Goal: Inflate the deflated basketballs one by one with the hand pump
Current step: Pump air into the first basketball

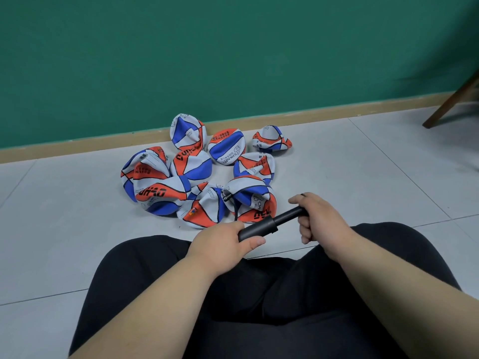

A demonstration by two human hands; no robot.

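Left hand (223,242) is clamping the hand pump (261,225) barrel, right hand (316,218) its handle. The hose (236,211) is running ahead to the nearest deflated basketball (254,198).

The basketballs (199,174) have red-orange, blue and white panels with black lettering. The pump (261,224) is black, the trousers (272,294) black, the wall (207,47) green, the floor (363,156) pale grey tile.

Basketballs (207,174) lie on floor (363,177), before wall (233,47).
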